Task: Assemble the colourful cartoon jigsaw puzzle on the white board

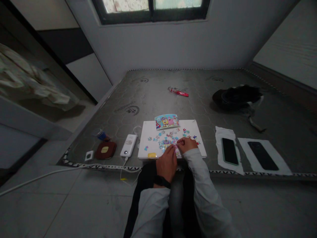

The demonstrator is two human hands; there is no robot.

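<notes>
A white board (146, 132) lies near the front edge, with several loose jigsaw puzzle pieces (170, 134) scattered over it. A small partly joined patch of puzzle (165, 144) sits close to my fingertips. My right hand (187, 144) pinches a small pinkish puzzle piece beside that patch. My left hand (167, 163), with a dark band at the wrist, has its fingers pressed together at the patch's right side; whatever they hold is hidden. At the board's far edge a cartoon picture card (167, 122) lies slightly curved.
Left of the board are a white power bank (129, 145) with a cable, a brown case (105, 150) and a small white box (89, 155). Two phones (230, 151) lie on white paper at right. Farther back are a red wrapper (178, 92) and a black bag (237, 97).
</notes>
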